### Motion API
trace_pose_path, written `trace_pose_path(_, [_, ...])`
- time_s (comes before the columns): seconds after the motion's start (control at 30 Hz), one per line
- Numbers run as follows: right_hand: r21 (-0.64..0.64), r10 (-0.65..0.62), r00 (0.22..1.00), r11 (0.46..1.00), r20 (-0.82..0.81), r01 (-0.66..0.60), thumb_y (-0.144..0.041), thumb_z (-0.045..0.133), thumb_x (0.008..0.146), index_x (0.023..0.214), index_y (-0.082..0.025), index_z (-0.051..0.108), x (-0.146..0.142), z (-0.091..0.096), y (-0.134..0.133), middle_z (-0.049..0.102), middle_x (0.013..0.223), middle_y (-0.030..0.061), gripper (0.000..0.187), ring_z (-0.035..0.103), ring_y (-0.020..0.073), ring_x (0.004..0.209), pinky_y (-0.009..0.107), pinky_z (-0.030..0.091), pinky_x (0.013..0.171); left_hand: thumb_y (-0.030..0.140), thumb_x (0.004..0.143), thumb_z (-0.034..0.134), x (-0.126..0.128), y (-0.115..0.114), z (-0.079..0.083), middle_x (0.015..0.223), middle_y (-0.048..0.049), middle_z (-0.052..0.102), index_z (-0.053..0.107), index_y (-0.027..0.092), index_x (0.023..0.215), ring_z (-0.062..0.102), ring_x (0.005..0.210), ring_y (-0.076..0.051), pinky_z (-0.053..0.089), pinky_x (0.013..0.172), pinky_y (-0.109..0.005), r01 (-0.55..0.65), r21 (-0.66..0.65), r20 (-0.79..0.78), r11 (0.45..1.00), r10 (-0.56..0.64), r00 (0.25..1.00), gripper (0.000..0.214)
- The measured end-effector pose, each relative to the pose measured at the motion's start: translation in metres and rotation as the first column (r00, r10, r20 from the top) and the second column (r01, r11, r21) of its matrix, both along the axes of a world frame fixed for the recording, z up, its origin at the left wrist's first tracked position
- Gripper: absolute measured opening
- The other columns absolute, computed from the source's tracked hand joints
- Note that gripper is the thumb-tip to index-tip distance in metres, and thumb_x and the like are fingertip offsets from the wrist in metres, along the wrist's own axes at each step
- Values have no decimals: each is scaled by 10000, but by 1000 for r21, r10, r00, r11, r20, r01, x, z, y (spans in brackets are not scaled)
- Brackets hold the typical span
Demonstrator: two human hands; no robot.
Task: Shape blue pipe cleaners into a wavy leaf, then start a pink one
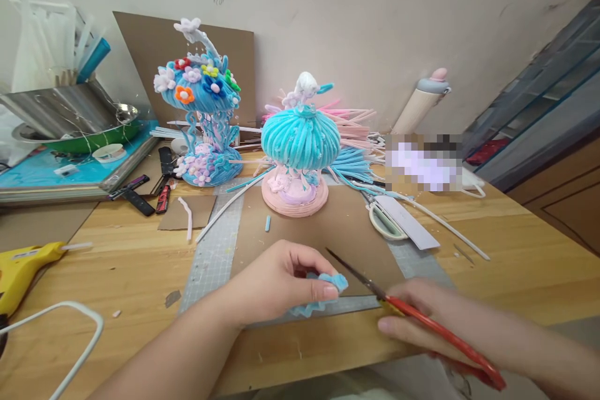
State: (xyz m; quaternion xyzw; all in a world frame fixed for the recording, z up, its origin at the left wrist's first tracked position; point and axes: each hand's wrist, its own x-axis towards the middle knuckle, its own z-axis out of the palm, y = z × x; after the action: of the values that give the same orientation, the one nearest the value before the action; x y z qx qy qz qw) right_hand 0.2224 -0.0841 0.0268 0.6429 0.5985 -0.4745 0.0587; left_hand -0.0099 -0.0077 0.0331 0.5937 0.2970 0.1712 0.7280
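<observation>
My left hand (279, 281) pinches a pale blue, fuzzy pipe-cleaner piece (338, 281) between thumb and fingers, above the front of a cardboard sheet (365, 225). Its wavy lower part shows beneath the thumb; the palm hides the rest. To the right, my right hand (422, 306) is closed around the middle of red-handled scissors (450, 334). Their dark blades look closed and point up and left, close to the blue piece but apart from it. Behind both hands stands a turquoise pipe-cleaner dome (300, 140) on a round pink base (295, 203).
A flower-covered blue pipe-cleaner model (197, 97) stands back left. A yellow glue gun (32, 265) and white cable (89, 331) lie left. Scissors with pale green handles (387, 225) rest beside a white card (410, 225). Blue pipe cleaners (351, 165) lie behind the dome.
</observation>
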Motion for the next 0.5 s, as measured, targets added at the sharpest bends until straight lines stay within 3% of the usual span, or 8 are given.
trace_pose_path(0.1, [350,51,941,920,335,-174,-535,487,728,598,-206,498,24,-2,11,575,592,26,354,518,167,538,242,301,467,235,661,684,-5,2,10,751,-24,572,666,154,748,515,656,-118,413,611,-244,-108,134,13,985,107,994,120])
trace_pose_path(0.2, [419,-22,846,875,532,-241,-444,482,745,720,-235,558,36,-8,21,629,692,47,224,570,217,625,258,288,494,256,699,651,-9,7,11,752,-2,558,627,184,907,504,643,-108,408,590,-230,-242,41,61,970,239,969,221])
trace_pose_path(0.27, [420,-25,839,874,543,-246,-427,495,736,777,-240,569,38,-10,26,642,746,56,206,587,228,662,257,297,503,263,713,637,-11,13,7,772,4,560,611,188,951,501,642,-98,400,589,-216,-304,-1,84,953,303,949,251])
trace_pose_path(0.4, [442,5,881,864,472,-242,-414,499,745,792,-242,570,40,-9,29,643,776,48,192,592,213,680,252,333,530,276,710,636,-18,27,-2,714,1,581,622,158,849,488,566,-74,346,492,-175,-413,10,41,911,412,910,183])
trace_pose_path(0.5, [496,16,904,831,427,-250,-408,523,740,808,-247,582,42,-9,29,646,784,42,185,595,208,696,249,361,553,284,710,644,-26,37,-5,628,9,568,605,140,788,463,481,-51,332,431,-153,-437,-89,45,895,442,896,168])
